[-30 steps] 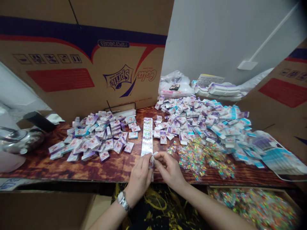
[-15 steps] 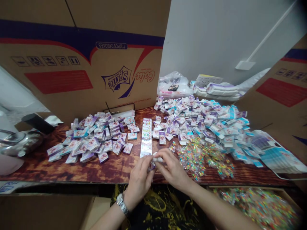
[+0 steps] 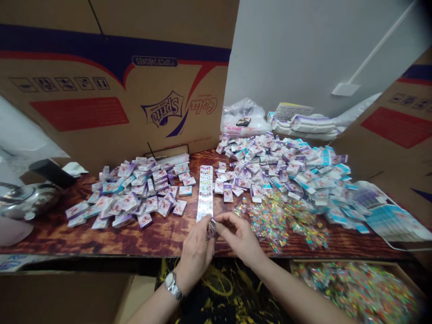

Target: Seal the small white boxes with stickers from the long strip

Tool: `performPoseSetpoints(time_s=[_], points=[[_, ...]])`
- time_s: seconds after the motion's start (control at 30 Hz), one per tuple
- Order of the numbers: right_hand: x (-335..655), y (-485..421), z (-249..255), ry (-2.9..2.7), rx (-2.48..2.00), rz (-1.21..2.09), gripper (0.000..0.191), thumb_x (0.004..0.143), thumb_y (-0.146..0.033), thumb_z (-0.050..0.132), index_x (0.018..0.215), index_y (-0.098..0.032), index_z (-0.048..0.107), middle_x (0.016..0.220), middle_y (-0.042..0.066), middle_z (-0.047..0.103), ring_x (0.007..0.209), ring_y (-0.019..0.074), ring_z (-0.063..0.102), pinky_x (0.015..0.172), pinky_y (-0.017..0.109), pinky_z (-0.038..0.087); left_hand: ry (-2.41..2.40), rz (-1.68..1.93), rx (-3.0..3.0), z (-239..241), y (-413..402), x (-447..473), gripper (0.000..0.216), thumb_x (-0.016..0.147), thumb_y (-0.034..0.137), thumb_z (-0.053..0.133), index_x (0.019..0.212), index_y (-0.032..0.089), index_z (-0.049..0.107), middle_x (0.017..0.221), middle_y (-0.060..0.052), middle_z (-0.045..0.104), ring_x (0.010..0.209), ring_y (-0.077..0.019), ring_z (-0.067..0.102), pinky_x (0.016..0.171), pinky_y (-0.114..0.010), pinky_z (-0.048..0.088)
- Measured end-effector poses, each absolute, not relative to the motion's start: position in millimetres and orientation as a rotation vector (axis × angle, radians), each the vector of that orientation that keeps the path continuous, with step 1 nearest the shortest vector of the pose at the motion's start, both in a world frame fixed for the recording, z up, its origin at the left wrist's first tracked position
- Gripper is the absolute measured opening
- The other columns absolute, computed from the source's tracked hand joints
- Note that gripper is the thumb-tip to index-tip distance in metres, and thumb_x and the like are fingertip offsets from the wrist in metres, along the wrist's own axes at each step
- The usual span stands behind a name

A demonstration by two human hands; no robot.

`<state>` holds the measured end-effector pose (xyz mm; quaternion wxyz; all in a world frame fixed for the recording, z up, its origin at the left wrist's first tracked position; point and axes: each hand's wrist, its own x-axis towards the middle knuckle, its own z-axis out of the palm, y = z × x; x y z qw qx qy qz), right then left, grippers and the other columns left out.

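Between my two hands is a small purple-and-white box (image 3: 211,229), mostly covered by fingers. My left hand (image 3: 196,243), with a watch on its wrist, is closed around the box. The thumb and forefinger of my right hand (image 3: 241,236) pinch at the box's upper right edge. Just beyond my fingers a strip of round stickers (image 3: 205,191) lies on the table. Closed small boxes (image 3: 131,202) form a pile to the left. On the right lie more small boxes (image 3: 286,166), many with raised flaps, and clear packets of colourful candy (image 3: 270,220).
A large cardboard carton (image 3: 111,90) stands at the back left, another carton (image 3: 398,130) at the right. Stacked flat box blanks (image 3: 398,220) lie at the right edge. Below the table edge is a bin of candy packets (image 3: 364,288). A metal kettle (image 3: 30,200) sits far left.
My right hand's fingers have shifted slightly down and right, showing more of the box. The white piece under them no longer shows. My left hand still holds the box.
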<state>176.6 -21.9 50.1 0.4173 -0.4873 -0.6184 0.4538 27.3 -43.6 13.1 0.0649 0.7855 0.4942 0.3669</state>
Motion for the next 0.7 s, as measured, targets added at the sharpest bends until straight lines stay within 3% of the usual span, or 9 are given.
performPoseSetpoints(time_s=[0.1, 0.23, 0.37, 0.5, 0.7], points=[[174.5, -18.1, 45.0, -1.493, -1.262, 1.164, 0.013, 0.081, -0.025, 0.058, 0.091, -0.018, 0.063, 0.082, 0.002, 0.065, 0.076, 0.0158, 0.061, 0.071, 0.028, 0.050, 1.518, 1.074, 2.395, 11.9, -44.0, 27.9, 0.058, 0.085, 0.011, 0.042, 0.139, 0.010, 0.021, 0.122, -0.018, 0.052, 0.112, -0.0235, 0.053, 0.092, -0.036, 0.047], [172.3, -22.8, 51.5, -1.609, -1.287, 0.963, 0.013, 0.082, -0.021, 0.055, 0.088, -0.019, 0.067, 0.085, 0.004, 0.063, 0.078, 0.0163, 0.060, 0.068, 0.027, 0.050, 1.550, 1.052, 2.456, 11.9, -44.3, 31.8, 0.061, 0.087, 0.011, 0.040, 0.143, 0.013, 0.014, 0.121, -0.018, 0.052, 0.110, -0.0244, 0.052, 0.089, -0.036, 0.048], [166.5, -34.9, 57.6, -1.731, -1.213, 0.715, 0.023, 0.088, -0.018, 0.046, 0.104, -0.021, 0.063, 0.097, 0.006, 0.062, 0.089, 0.0177, 0.058, 0.075, 0.030, 0.050, 1.638, 1.008, 2.520, 11.8, -43.5, 37.4, 0.067, 0.088, 0.011, 0.037, 0.144, 0.012, 0.002, 0.123, -0.021, 0.047, 0.107, -0.0281, 0.050, 0.087, -0.043, 0.046], [158.5, -43.6, 50.1, -1.818, -1.140, 0.471, 0.034, 0.090, -0.014, 0.042, 0.122, -0.022, 0.050, 0.106, 0.008, 0.062, 0.098, 0.0206, 0.054, 0.086, 0.037, 0.046, 1.643, 0.952, 2.394, 14.5, -40.6, 38.5, 0.069, 0.088, 0.011, 0.036, 0.144, 0.011, -0.006, 0.109, -0.019, 0.049, 0.097, -0.0264, 0.050, 0.080, -0.043, 0.048], [154.2, -42.2, 43.3, -1.978, -0.986, 0.476, 0.041, 0.089, -0.013, 0.040, 0.129, -0.022, 0.043, 0.114, 0.009, 0.059, 0.103, 0.0216, 0.053, 0.088, 0.040, 0.046, 1.591, 1.019, 2.235, 7.4, -43.6, 33.2, 0.069, 0.089, 0.015, 0.035, 0.143, 0.013, -0.008, 0.112, -0.018, 0.047, 0.103, -0.0254, 0.048, 0.086, -0.044, 0.045]])
